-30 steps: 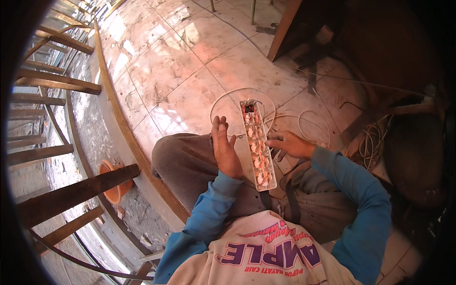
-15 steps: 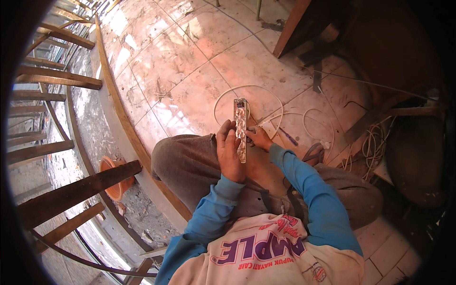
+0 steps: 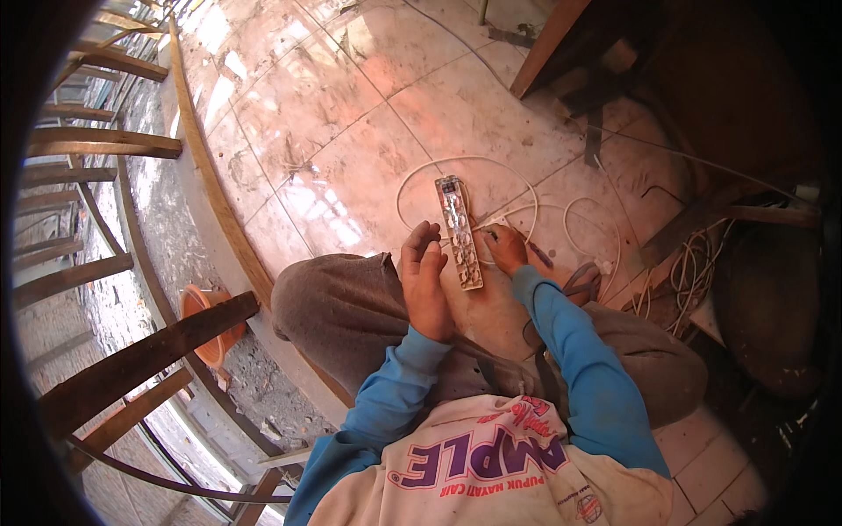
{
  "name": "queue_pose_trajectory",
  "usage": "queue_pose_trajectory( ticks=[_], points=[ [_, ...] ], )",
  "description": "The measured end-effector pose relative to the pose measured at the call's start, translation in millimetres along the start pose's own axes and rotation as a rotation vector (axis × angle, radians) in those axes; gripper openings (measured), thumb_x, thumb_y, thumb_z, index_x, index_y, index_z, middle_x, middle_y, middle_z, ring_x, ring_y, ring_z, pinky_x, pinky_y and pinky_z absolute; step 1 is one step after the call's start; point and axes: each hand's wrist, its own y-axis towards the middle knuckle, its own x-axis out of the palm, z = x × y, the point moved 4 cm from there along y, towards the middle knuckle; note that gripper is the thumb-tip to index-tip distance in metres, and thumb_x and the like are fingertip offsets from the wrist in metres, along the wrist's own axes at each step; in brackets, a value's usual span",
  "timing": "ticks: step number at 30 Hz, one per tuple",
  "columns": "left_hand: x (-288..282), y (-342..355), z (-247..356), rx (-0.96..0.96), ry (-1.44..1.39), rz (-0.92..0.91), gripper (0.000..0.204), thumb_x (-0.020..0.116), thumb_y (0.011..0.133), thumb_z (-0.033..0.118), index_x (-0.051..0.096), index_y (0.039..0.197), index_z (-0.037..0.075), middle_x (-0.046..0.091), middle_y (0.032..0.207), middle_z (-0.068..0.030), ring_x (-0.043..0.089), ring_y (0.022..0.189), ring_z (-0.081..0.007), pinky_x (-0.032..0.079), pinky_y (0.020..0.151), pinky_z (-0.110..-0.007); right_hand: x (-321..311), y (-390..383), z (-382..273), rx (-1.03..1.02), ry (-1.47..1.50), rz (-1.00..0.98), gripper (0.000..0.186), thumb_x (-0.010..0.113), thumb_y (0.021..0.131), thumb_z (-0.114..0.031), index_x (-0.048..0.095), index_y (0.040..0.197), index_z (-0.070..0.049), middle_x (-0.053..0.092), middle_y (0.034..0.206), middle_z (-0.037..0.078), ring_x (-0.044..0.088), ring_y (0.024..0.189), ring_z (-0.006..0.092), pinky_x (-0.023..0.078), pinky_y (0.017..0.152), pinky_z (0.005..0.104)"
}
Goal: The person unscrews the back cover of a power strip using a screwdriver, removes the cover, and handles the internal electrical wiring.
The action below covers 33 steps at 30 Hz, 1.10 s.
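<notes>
A long, narrow power strip (image 3: 460,232) with its inside bared shows metal contacts along its length and a dark switch at the far end. It lies slightly slanted in front of me, between my two hands. My left hand (image 3: 426,289) is beside its left edge, open, fingers raised and the thumb apart. To the right of the strip, my right hand (image 3: 506,250) is closed with curled fingers; what they hold, if anything, is hidden. A white cable (image 3: 402,188) loops on the floor around the strip's far end.
A screwdriver-like tool (image 3: 541,255) lies right of my right hand. Coiled white cable (image 3: 693,272) sits farther right, near dark wooden furniture (image 3: 548,48). On the left are a wooden railing (image 3: 149,346) and an orange pot (image 3: 210,329). Dirty tiles (image 3: 351,131) stretch ahead.
The power strip has turned to a slant, its near end swinging right, and more of its width shows. My right hand has moved right, off the strip. The left hand has barely moved.
</notes>
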Motion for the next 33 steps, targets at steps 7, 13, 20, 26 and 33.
queue_pose_trajectory(
  ticks=[7,13,20,26,33],
  points=[
    [36,-25,-24,-0.275,0.155,-0.597,0.036,0.063,0.1,0.025,0.059,0.126,0.001,0.068,0.115,-0.0096,0.063,0.113,-0.023,0.047,0.096,-0.033,-96,-11,73,0.235,-0.114,0.368,0.025,0.063,0.095,-0.028,0.07,0.099,-0.004,0.07,0.091,0.02,0.068,0.085,0.0379,0.053,0.075,0.0455],
    [53,-45,-37,0.291,1.014,-0.893,0.036,0.067,0.093,0.025,0.058,0.119,0.001,0.066,0.107,-0.0199,0.065,0.101,-0.037,0.052,0.085,-0.044,-178,-54,163,0.768,-0.122,0.647,0.025,0.062,0.092,-0.027,0.069,0.1,-0.004,0.072,0.101,0.02,0.069,0.09,0.0392,0.054,0.079,0.0475],
    [59,-44,-44,0.348,1.051,-0.891,0.038,0.067,0.093,0.027,0.057,0.119,0.002,0.064,0.106,-0.0209,0.064,0.098,-0.0396,0.051,0.083,-0.047,-185,-106,241,1.094,-0.051,0.696,0.04,0.06,0.094,-0.035,0.066,0.103,0.004,0.069,0.108,0.026,0.07,0.099,0.037,0.057,0.081,0.0471],
    [64,-45,-52,0.365,1.089,-0.915,0.039,0.067,0.092,0.028,0.057,0.119,0.003,0.063,0.103,-0.0216,0.064,0.094,-0.0413,0.051,0.08,-0.049,-166,-117,266,1.202,0.249,0.477,0.061,0.061,0.094,-0.051,0.066,0.092,0.01,0.071,0.089,0.024,0.072,0.077,0.035,0.059,0.068,0.0438],
    [64,-46,-60,0.348,1.157,-0.918,0.04,0.067,0.092,0.029,0.056,0.12,0.004,0.063,0.104,-0.0219,0.063,0.094,-0.0419,0.05,0.081,-0.049,-180,-112,228,1.19,0.447,0.751,0.053,0.072,0.091,-0.037,0.066,0.095,0.016,0.071,0.086,0.025,0.071,0.07,0.0312,0.058,0.062,0.0398]
  ],
)
